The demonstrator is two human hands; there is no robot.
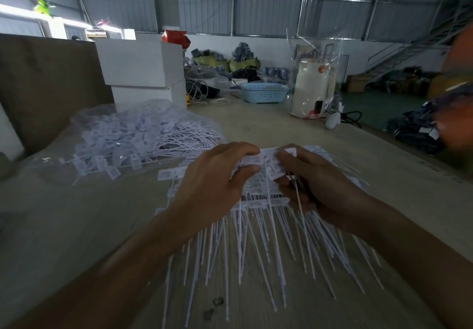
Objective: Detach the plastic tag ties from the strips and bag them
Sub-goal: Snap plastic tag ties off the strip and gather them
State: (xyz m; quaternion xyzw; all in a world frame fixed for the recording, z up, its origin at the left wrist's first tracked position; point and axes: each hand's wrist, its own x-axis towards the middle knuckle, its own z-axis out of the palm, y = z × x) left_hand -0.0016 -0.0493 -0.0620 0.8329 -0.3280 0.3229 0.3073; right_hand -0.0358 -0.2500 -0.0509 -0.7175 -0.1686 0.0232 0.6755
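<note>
While both hands grasp one strip of tag ties [266, 161] at centre frame, the left hand [217, 177] pinches its flat heads between thumb and fingers and the right hand [314, 188] curls round the other end, tails hanging toward 6 o'clock. Beneath lies the heap of undone strips [258, 229], tails fanned over the bench [76, 226] toward 6 o'clock. The clear bag [143, 134] of loose ties sits at 10 o'clock from the hands, near but not touching them. Judgement: the step is snapping ties off the strip; best done by pinching close to the joint, twisting one head at a time, and keeping freed ties gathered in one palm so they go to the bag in a batch. Hard to read: the joints between heads are blurred; whether any tie is already free in the right palm cannot be told; the bag's mouth is not discernible. At 2 o'clock a blurred orange shape [458, 93] is cut by the frame edge, unidentifiable.
</note>
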